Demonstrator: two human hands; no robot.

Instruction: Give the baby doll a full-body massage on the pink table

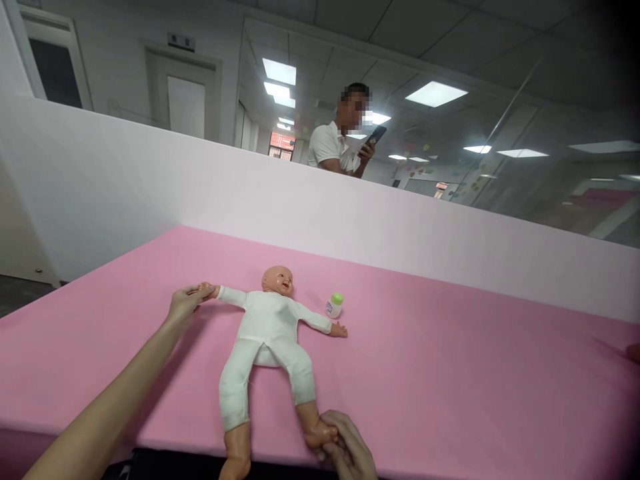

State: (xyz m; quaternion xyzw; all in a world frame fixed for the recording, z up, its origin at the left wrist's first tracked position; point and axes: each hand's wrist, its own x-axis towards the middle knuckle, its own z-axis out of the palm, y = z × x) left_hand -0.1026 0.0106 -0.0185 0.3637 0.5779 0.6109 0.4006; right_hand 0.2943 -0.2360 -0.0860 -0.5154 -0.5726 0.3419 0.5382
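A baby doll [270, 320] in a white cloth suit lies on its back on the pink table [450, 387], head toward the far side and legs at the near edge. My left hand [186, 303] is closed on the doll's small hand at the left, its arm stretched outward. At the near edge, my right hand [347, 443] is closed around the doll's foot on the right side. The other foot hangs over the table edge, untouched. Beside the doll's free hand stands a small clear jar [334, 307] with a green lid.
A white partition [350, 220] runs along the table's back, with glass above it. Behind the glass a person [335, 147] in a white shirt holds a phone [376, 136]. Doors stand at the back left. Something reddish, cut off, shows at the right edge.
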